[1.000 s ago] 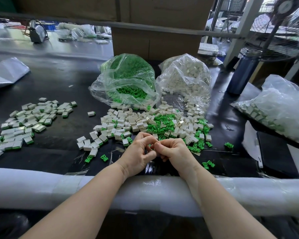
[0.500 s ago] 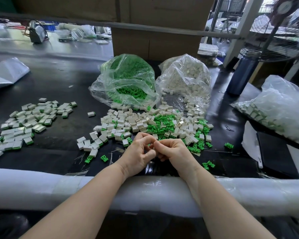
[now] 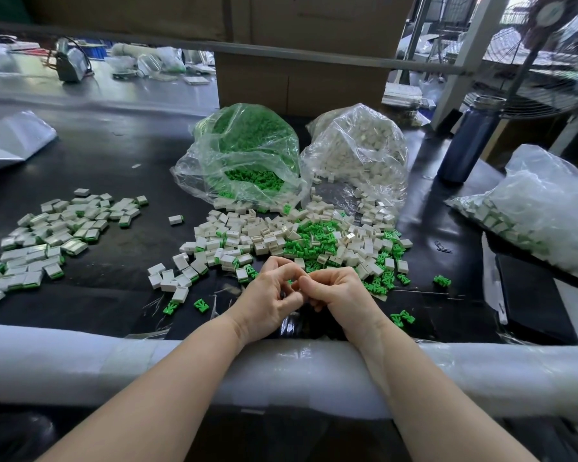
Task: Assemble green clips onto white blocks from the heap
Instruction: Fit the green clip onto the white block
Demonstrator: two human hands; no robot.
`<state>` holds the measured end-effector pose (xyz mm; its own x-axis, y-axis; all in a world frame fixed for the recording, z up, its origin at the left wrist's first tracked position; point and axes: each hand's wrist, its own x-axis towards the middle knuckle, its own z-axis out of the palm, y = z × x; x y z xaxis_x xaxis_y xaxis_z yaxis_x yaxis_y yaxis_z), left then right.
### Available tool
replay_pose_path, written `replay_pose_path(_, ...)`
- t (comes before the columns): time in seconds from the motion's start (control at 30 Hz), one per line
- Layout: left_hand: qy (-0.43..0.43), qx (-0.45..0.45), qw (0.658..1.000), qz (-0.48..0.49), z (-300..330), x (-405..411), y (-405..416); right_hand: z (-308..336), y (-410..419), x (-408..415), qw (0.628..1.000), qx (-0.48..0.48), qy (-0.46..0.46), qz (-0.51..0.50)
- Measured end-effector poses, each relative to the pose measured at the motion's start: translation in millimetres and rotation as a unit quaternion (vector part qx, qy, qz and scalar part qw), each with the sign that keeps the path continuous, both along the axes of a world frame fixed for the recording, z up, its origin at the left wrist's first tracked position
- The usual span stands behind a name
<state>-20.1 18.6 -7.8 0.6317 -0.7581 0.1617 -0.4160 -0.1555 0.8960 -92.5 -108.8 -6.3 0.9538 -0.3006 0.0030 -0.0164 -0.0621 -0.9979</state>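
The left hand (image 3: 267, 296) and right hand (image 3: 339, 295) are meeting fingertip to fingertip just in front of the mixed heap (image 3: 301, 241), fingers curled and pinching something too hidden to name. Behind the heap, two open bags are lying: green clips (image 3: 244, 155) and white blocks (image 3: 357, 151). Left of the heap, one spread of finished pieces (image 3: 54, 231) is sitting; right of it, a third bag (image 3: 534, 208). Both hands are staying as half a second ago.

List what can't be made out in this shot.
- Head view: whatever the left hand and right hand hold; curled fingers hide it.
- Fan: cut off by the right edge.
- Far bench clutter: blurred.
- Clear bag contents: veiled by plastic, cut off.
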Motion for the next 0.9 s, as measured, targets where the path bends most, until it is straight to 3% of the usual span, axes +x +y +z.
replay_pose_path(0.9, -0.003, 0.012, 1.000, -0.002, 5.8, -3.6, 1.1, 2.9, 1.7, -1.7, 1.000, -0.005, 0.004, 0.008)
